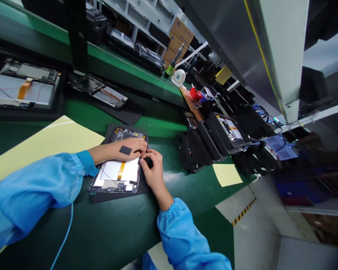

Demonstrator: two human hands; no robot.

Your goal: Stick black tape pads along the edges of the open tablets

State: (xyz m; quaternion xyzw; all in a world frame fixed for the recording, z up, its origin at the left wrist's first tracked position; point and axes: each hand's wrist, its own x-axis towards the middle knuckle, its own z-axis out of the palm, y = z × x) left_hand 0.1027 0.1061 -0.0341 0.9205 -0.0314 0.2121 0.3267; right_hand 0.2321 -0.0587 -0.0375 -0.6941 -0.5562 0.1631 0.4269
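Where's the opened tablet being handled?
Head view, left of centre: the tablet lies on a black pad, left hand over it, right hand at its right edge.

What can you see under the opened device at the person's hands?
A black pad lies under the opened device, showing past its right and near edges, on the green tabletop. The device covers the pad's middle, so whatever else may lie between them cannot be seen.
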